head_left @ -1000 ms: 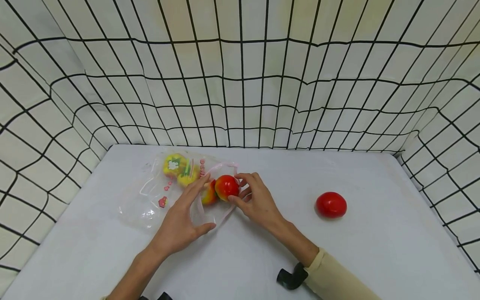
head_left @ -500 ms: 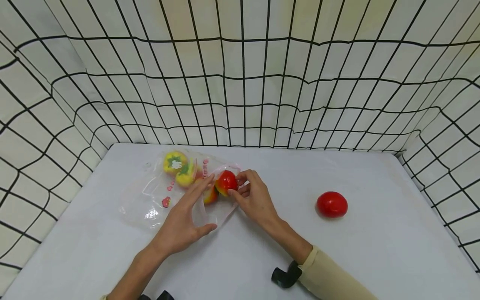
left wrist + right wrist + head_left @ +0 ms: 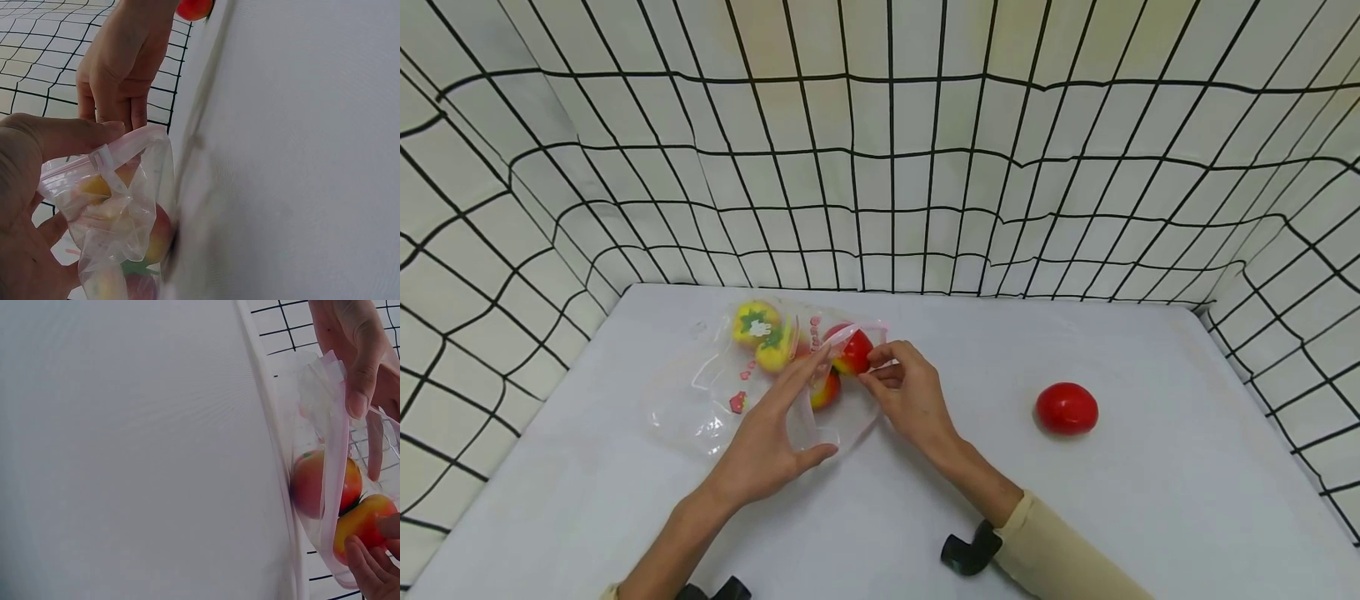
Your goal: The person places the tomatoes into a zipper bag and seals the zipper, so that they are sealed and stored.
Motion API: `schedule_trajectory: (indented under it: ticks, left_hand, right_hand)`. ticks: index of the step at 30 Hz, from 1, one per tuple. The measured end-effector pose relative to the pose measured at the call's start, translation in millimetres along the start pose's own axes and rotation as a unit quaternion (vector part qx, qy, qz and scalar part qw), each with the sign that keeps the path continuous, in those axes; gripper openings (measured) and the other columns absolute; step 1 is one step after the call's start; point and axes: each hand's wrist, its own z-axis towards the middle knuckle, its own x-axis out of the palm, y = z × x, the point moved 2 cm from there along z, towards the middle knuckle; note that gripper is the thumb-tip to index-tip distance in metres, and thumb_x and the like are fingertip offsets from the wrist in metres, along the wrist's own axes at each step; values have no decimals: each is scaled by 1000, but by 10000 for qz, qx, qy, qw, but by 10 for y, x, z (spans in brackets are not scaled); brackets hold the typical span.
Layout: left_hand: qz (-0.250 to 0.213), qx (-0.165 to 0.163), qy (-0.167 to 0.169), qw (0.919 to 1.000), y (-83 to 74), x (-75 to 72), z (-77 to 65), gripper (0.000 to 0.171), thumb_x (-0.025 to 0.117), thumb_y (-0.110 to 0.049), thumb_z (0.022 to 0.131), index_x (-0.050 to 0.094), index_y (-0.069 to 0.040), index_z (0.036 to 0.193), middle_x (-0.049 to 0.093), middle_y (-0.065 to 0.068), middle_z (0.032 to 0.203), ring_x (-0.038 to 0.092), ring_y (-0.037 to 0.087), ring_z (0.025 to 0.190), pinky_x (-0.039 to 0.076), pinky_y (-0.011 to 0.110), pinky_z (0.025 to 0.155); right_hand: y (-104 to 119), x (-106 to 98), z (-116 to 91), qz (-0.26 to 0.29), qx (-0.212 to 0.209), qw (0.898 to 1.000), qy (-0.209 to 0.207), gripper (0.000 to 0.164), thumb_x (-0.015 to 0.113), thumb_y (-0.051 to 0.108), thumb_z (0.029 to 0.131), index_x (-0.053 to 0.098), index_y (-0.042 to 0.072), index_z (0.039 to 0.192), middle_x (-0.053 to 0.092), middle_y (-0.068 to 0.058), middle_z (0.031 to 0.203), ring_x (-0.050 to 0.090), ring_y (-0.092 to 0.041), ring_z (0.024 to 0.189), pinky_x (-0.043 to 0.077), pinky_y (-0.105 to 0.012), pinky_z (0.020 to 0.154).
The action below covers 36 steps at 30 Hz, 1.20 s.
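Note:
A clear plastic bag with pink trim [image 3: 688,408] lies on the table at centre left, its mouth facing right. Inside are two yellow-topped fruits with green leaf marks [image 3: 752,323] and a red-and-yellow fruit [image 3: 307,484]. My left hand [image 3: 760,454] is at the mouth, thumb and fingers spread wide against the bag's edge. The fingertips of my right hand [image 3: 913,400] pinch another red-and-yellow fruit [image 3: 856,354] just inside the mouth, the film covering part of it. In the left wrist view, the bag mostly hides this fruit.
A red, tomato-like fruit [image 3: 1067,408] lies by itself on the white table [image 3: 1150,500], to the right. Black netting [image 3: 891,208] rises behind the table and along both sides. Black wrist mounts [image 3: 972,550] show near the sleeves.
My right hand has pushed the red-and-yellow fruit a little farther into the bag, and film now overlaps it. The left hand stays almost where it was.

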Motion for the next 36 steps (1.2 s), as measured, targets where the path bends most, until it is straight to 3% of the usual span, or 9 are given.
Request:
schedule_trajectory:
  ticks: [9, 24, 31, 36]
  left_hand:
    - [25, -151, -9, 9999, -12, 4, 8, 115, 94, -15, 74, 26, -34, 165, 38, 4, 168, 36, 33, 155, 52, 60, 108]
    - [5, -129, -84, 9999, 7, 18, 17, 117, 95, -14, 72, 27, -32, 165, 38, 4, 167, 39, 32, 153, 52, 59, 109]
    - [-42, -163, -60, 9998, 9, 18, 19, 118, 95, -13, 72, 26, -34, 165, 37, 3, 168, 39, 30, 153, 52, 57, 111]
    - [-60, -187, -50, 9998, 5, 22, 18, 118, 95, -13, 72, 26, -34, 165, 37, 3, 168, 38, 30, 154, 52, 57, 110]
  right_hand:
    - [-18, -76, -27, 353, -62, 9983, 457, 37, 77, 0, 90, 66, 1, 125, 67, -14, 122, 76, -28, 110, 63, -32, 93]
    - [-33, -177, -64, 86, -262, 9960, 849, 42, 77, 8, 94, 64, 6, 134, 68, -13, 129, 75, -26, 114, 63, -32, 94]
    - [-29, -204, -71, 39, -241, 9951, 957, 44, 76, 11, 94, 63, 7, 136, 68, -15, 132, 74, -29, 115, 63, -44, 97]
    - [-44, -222, -78, -49, -180, 9948, 1005, 43, 75, 13, 96, 63, 8, 136, 68, -15, 133, 73, -27, 115, 62, -46, 98]
